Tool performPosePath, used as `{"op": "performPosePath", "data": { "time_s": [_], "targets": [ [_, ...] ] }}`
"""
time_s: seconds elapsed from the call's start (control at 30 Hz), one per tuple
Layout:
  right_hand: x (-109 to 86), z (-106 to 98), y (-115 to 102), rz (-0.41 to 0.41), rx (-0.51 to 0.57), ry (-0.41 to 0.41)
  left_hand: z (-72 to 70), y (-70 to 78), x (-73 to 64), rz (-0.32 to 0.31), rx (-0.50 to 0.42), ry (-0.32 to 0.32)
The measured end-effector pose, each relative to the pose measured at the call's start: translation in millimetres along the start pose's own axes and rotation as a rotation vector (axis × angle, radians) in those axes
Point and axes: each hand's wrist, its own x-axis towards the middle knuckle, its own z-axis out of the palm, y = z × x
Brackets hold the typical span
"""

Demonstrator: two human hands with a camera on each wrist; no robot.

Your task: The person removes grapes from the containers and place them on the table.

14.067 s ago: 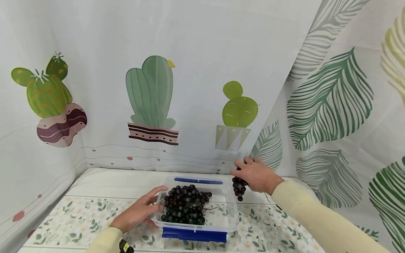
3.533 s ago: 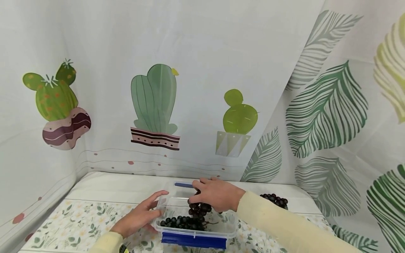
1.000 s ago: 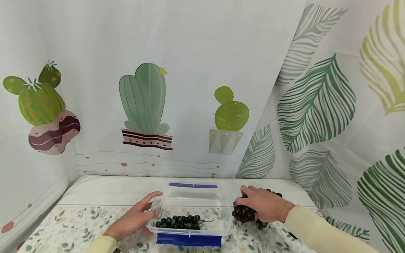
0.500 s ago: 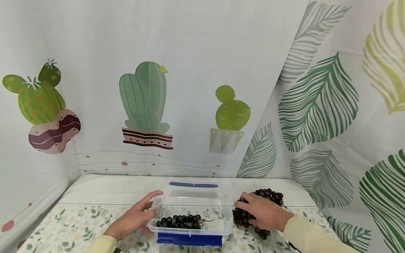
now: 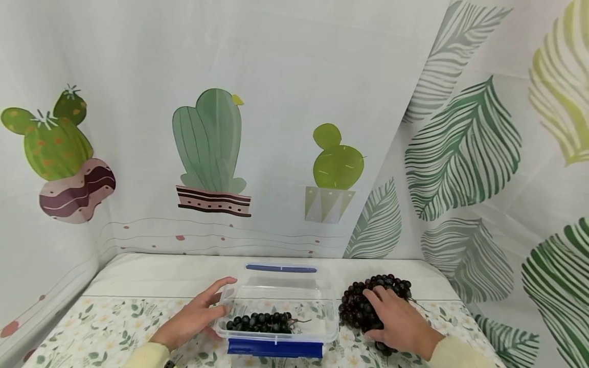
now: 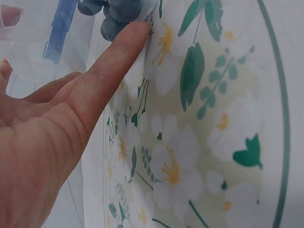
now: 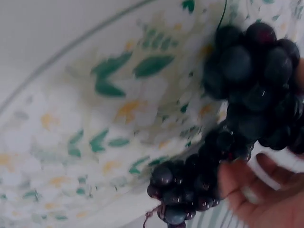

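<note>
A clear plastic container [image 5: 334,327] with blue clips stands open on the table. One bunch of dark grapes [image 5: 259,323] lies along its near side, stem pointing right. My left hand [image 5: 195,316] rests against the container's left wall with fingers spread; in the left wrist view its straight thumb reaches the wall beside the grapes [image 6: 121,12]. Right of the container, several bunches lie heaped as a grape pile [image 5: 356,312]. Over the near right side of this pile is my right hand [image 5: 399,319], fingers loosely extended. Dark grapes [image 7: 251,90] lie close by it in the right wrist view.
A flowered table runner [image 5: 133,327] covers the table's near part, with a plain white strip [image 5: 175,271] behind it. A hanging cloth printed with cacti [image 5: 276,128] walls off the back, and one with leaves [image 5: 465,153] the right.
The right hand has carried bunches from the container to the pile, leaving one inside. In the last half second its fingers have come off the grapes and drawn back right. The left hand stays put.
</note>
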Motion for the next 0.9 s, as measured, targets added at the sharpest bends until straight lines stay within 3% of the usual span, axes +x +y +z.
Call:
{"op": "performPosePath", "data": {
  "time_s": [0.13,0.23,0.3,0.47,0.57,0.7,0.9],
  "targets": [
    [0.6,4.0,-4.4,0.158,0.114,-0.054,0.2,-0.3,-1.2,0.000,0.000,0.005],
    [1.1,4.3,-4.6,0.193,0.157,-0.105,0.7,-0.8,-1.5,-0.002,0.000,0.006],
    [1.6,3.1,-2.6,0.162,0.100,-0.127,1.0,-0.8,-1.5,-0.002,-0.001,0.006],
    [4.2,0.1,5.4,0.062,-0.206,-0.127,1.3,-0.5,-1.1,0.000,-0.004,0.011],
    [3.2,1.5,9.4,0.038,-0.316,-0.123,1.0,-0.8,-1.2,-0.001,-0.006,0.010],
    [0.7,2.4,12.6,0.031,-0.318,-0.127,0.3,-1.5,-0.5,-0.001,-0.008,0.006],
    [-2.0,-7.1,10.1,0.023,-0.187,-0.113,-1.0,-2.5,0.4,-0.003,-0.010,0.006]
  ]
}}
